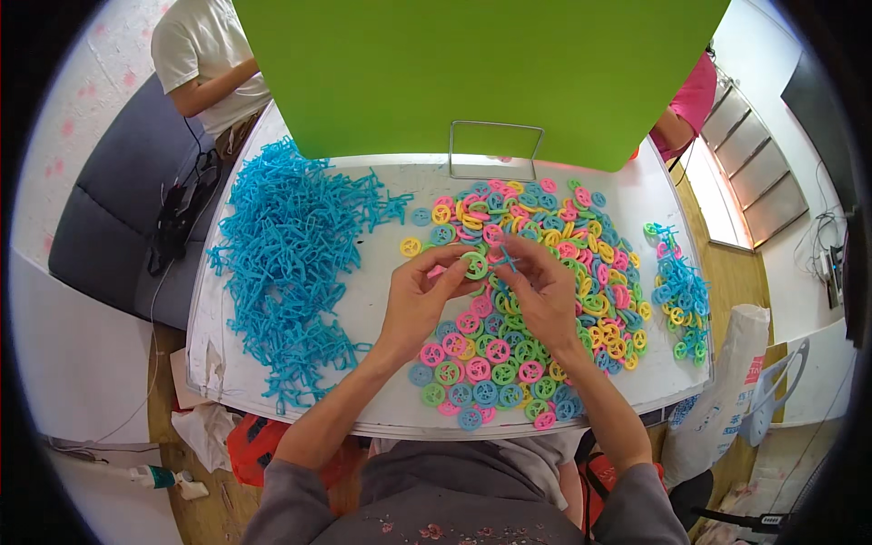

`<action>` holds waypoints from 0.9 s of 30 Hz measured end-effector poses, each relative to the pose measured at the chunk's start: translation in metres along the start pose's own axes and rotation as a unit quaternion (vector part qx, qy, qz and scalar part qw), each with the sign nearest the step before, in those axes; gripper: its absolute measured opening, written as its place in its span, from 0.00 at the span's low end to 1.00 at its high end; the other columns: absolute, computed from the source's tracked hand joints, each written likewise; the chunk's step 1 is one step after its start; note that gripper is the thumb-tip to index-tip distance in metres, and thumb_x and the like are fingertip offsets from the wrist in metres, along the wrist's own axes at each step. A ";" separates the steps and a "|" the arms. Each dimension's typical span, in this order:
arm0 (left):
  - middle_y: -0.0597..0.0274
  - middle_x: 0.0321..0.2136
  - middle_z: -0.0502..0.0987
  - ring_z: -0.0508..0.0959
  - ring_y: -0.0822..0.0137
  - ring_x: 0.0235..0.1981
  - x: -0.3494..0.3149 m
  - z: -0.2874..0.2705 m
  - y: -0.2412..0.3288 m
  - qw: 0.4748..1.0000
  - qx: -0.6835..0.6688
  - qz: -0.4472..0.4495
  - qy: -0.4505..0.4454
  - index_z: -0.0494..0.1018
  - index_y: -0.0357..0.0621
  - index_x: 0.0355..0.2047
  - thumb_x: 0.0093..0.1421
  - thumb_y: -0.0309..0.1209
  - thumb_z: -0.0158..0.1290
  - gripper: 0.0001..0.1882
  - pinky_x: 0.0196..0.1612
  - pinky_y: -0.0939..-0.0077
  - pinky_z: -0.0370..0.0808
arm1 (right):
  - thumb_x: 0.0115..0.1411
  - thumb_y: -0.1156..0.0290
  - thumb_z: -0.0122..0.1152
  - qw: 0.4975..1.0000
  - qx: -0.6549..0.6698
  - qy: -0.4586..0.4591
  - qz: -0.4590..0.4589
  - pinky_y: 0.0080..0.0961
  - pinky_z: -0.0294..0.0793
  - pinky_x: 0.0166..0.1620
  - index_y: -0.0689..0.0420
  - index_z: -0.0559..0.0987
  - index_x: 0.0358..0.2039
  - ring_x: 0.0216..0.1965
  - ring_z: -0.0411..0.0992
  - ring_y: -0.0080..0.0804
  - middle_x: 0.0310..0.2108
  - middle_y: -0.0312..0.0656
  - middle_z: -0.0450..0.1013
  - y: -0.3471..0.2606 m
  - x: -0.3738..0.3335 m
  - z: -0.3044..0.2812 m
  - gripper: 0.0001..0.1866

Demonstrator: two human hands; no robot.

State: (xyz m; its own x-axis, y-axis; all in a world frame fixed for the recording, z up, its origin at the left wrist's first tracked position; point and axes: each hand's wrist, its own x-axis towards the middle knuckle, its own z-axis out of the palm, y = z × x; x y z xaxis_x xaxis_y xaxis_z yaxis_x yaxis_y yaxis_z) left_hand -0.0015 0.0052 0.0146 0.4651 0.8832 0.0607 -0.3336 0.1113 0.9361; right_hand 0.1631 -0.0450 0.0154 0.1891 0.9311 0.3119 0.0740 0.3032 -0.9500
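Note:
Above the middle of the table my left hand (420,292) pinches a small green plastic wheel (475,265) between thumb and fingers. Close beside it, my right hand (547,295) has its fingertips closed on a small blue plastic frame piece (507,261). Wheel and frame piece are very near each other; whether they touch I cannot tell. Under and around my hands spreads a heap of little spoked wheels (479,369) in pink, yellow, green and blue. A large pile of blue frame pieces (282,245) covers the left of the table.
A green board (481,73) stands upright at the far edge behind a wire stand (496,150). Blue frames with wheels (679,291) lie at the right edge. Two people sit beyond, at left (204,64) and right (688,109). A white sack (727,391) stands at lower right.

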 end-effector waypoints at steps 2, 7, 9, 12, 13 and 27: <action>0.55 0.38 0.75 0.79 0.67 0.37 0.000 0.001 0.001 1.000 -0.006 0.012 0.001 0.70 0.32 0.46 0.63 0.27 0.48 0.13 0.43 0.73 0.79 | 0.56 0.82 0.57 0.998 0.025 0.012 0.058 0.18 0.73 0.43 0.61 0.75 0.46 0.41 0.73 0.22 0.40 0.41 0.76 -0.003 0.000 0.000 0.15; 0.55 0.38 0.75 0.78 0.68 0.38 0.000 0.001 -0.005 1.000 -0.007 0.002 0.010 0.70 0.32 0.46 0.63 0.26 0.48 0.13 0.43 0.73 0.79 | 0.57 0.79 0.59 0.997 0.005 -0.007 0.072 0.14 0.72 0.38 0.61 0.75 0.48 0.34 0.72 0.16 0.32 0.36 0.77 0.002 0.001 -0.006 0.17; 0.55 0.37 0.76 0.78 0.69 0.37 0.000 0.003 -0.006 0.999 -0.018 0.027 0.014 0.71 0.31 0.44 0.62 0.25 0.49 0.11 0.43 0.73 0.80 | 0.57 0.78 0.59 0.996 0.010 -0.004 0.087 0.13 0.71 0.37 0.62 0.75 0.48 0.33 0.72 0.15 0.32 0.35 0.77 0.003 0.000 -0.006 0.16; 0.55 0.37 0.76 0.78 0.69 0.38 -0.001 0.003 -0.009 0.999 -0.014 0.047 0.017 0.71 0.31 0.41 0.62 0.24 0.49 0.09 0.43 0.73 0.79 | 0.58 0.77 0.59 0.993 0.011 -0.012 0.114 0.11 0.70 0.36 0.62 0.75 0.47 0.32 0.71 0.13 0.31 0.34 0.76 0.002 0.000 -0.007 0.16; 0.55 0.37 0.76 0.78 0.69 0.38 -0.001 0.003 -0.009 0.999 -0.014 0.046 0.016 0.71 0.31 0.41 0.62 0.24 0.49 0.09 0.43 0.73 0.79 | 0.58 0.77 0.59 0.992 0.006 -0.022 0.126 0.10 0.70 0.35 0.63 0.75 0.47 0.31 0.70 0.13 0.31 0.34 0.76 0.001 0.000 -0.008 0.15; 0.57 0.39 0.75 0.78 0.69 0.38 -0.001 0.000 -0.017 0.996 0.069 0.044 0.018 0.70 0.32 0.41 0.62 0.23 0.49 0.08 0.45 0.69 0.79 | 0.58 0.76 0.60 0.992 -0.047 0.029 0.113 0.11 0.66 0.28 0.61 0.77 0.46 0.25 0.66 0.10 0.25 0.31 0.74 0.005 -0.006 -0.001 0.14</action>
State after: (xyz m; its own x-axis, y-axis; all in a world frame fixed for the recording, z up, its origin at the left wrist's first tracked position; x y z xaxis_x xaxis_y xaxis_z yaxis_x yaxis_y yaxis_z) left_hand 0.0039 0.0024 -0.0015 0.4087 0.9028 0.1340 -0.2546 -0.0282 0.9666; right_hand 0.1632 -0.0492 0.0085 0.2667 0.9592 0.0941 0.1134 0.0657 -0.9914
